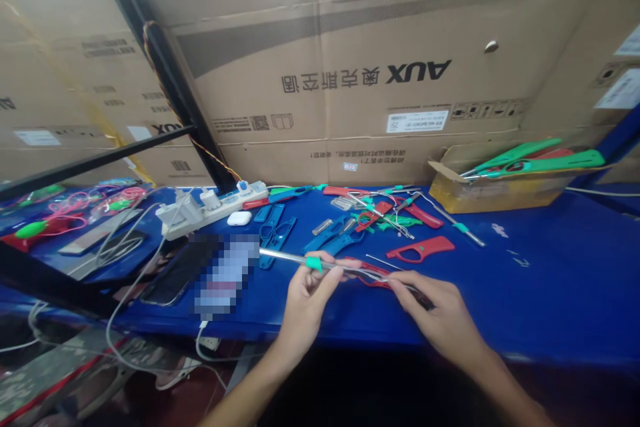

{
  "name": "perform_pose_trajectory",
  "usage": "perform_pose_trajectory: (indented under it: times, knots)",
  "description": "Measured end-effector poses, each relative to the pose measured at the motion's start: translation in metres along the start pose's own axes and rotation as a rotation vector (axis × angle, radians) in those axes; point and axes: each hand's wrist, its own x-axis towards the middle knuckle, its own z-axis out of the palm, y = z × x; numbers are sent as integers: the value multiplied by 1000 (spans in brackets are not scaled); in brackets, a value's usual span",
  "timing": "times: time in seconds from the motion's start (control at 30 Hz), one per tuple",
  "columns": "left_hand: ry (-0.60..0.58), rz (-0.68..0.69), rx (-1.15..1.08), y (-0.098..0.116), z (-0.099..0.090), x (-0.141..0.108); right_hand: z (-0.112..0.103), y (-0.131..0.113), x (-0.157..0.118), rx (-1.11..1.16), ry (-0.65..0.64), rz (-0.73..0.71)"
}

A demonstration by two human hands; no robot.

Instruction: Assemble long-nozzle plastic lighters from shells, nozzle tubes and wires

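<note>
My left hand is closed round a metal lighter tube with a green collar; its free end points left. Thin pale wires run from the tube toward my right hand, whose thumb and fingers pinch them. A slim dark piece shows under the right fingers; its kind cannot be made out. Beneath the wires, partly hidden by both hands, lies a red lighter shell half. Another red shell half lies just beyond, beside a thin metal rod.
Blue shell halves and more metal tubes lie behind my hands on the blue table. A cardboard box of lighters stands back right. Left are a power strip, a phone, a blurred-out screen and loose cables.
</note>
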Motion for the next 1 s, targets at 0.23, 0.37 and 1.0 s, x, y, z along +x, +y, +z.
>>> perform_pose_trajectory:
  times: [0.23,0.37,1.0]
  knots:
    - [-40,19,5,0,-1,-2,1,1,-1,9,-17,1]
    - [-68,25,35,0,-2,-3,1,0,-2,-11,20,-21]
    - [-176,49,5,0,-4,-5,3,3,-3,-13,64,-136]
